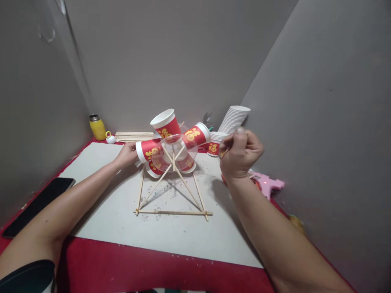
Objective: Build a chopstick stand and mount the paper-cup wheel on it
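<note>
Centre frame: cup wheel (173, 147) of red paper cups around a clear disc, mounted on a triangular wooden stick frame (172, 195) standing on a white board (106, 219); left hand (127, 154), fingers together, touches leftmost cup (146, 149) at its rim, grip unclear; right hand (240, 154) raised right of the wheel, curled into a loose fist, contents not visible; pink glue gun (270, 184) behind it; stack of white cups (235, 119) upper right; black phone (39, 200) lower left.
</note>
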{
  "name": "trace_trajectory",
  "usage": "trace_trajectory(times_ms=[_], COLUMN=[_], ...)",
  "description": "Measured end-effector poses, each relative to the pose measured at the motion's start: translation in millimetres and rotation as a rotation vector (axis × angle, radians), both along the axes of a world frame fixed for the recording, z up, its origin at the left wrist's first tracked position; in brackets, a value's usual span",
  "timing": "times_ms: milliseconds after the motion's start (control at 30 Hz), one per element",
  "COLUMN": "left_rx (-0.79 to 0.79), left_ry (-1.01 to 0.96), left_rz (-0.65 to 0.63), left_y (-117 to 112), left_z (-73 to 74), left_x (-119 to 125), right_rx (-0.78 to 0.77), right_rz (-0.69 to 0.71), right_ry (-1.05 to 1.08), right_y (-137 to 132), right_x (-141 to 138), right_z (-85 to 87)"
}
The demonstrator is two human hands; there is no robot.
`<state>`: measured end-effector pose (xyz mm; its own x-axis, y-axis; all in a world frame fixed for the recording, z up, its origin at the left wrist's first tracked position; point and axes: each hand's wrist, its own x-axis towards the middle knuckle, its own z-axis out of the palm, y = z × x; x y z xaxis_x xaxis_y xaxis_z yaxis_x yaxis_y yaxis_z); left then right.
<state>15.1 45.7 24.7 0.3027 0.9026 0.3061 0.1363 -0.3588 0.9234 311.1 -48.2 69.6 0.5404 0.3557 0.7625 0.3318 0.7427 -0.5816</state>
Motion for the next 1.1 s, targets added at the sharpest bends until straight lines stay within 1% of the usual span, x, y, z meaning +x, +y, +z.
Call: trace_trajectory(times_ms=[33,67,133,200,233,267,300,333,400,533,633,733,833,967,1033,1100], left_rx=[-0.013,-0.026,-0.052,-0.082,-0.095,-0.108,-0.117,-0.123,-0.142,-0.221,-0.261,-0.276,-0.263,-0.216,-0.19,-0.167], left_ry=[-0.013,-0.028,-0.056,-0.074,-0.088,-0.102,-0.115,-0.127,-0.15,-0.211,-0.237,-0.24,-0.265,-0.301,-0.303,-0.291], left_rz=[0.015,0.04,0.103,0.137,0.134,0.122,0.105,0.09,0.07,0.027,0.016,0.031,0.024,-0.01,-0.028,-0.045], left_y=[3,6,11,14,14,14,13,11,10,11,13,12,8,-1,-6,-10], left_z=[0.4,1.5,5.8,12.9,16.8,20.6,24.0,26.5,28.9,24.9,20.1,19.6,26.3,43.1,50.3,53.5], left_x=[-2,-4,-8,-10,-9,-8,-6,-4,1,5,1,-4,-8,-9,-9,-7], right_rx=[-0.044,-0.13,-0.421,-0.719,-0.82,-0.881,-0.91,-0.918,-0.918,-0.944,-0.964,-0.994,-0.989,-0.939,-0.9,-0.842], right_rz=[0.05,0.123,0.347,0.579,0.655,0.699,0.717,0.72,0.719,0.741,0.721,0.713,0.707,0.682,0.666,0.648], right_ry=[-0.086,-0.202,-0.488,-0.779,-0.901,-0.998,-1.064,-1.099,-1.099,-1.019,-0.901,-0.747,-0.655,-0.605,-0.591,-0.599], right_y=[-6,-12,-23,-30,-32,-32,-31,-29,-24,-22,-29,-38,-47,-57,-61,-65], right_x=[-3,-4,-2,2,4,5,4,1,-7,-26,-33,-36,-38,-39,-40,-40], right_z=[3.4,8.0,19.7,32.1,37.1,40.6,42.6,43.1,39.8,23.3,7.9,-5.3,-13.2,-18.2,-20.3,-22.1])
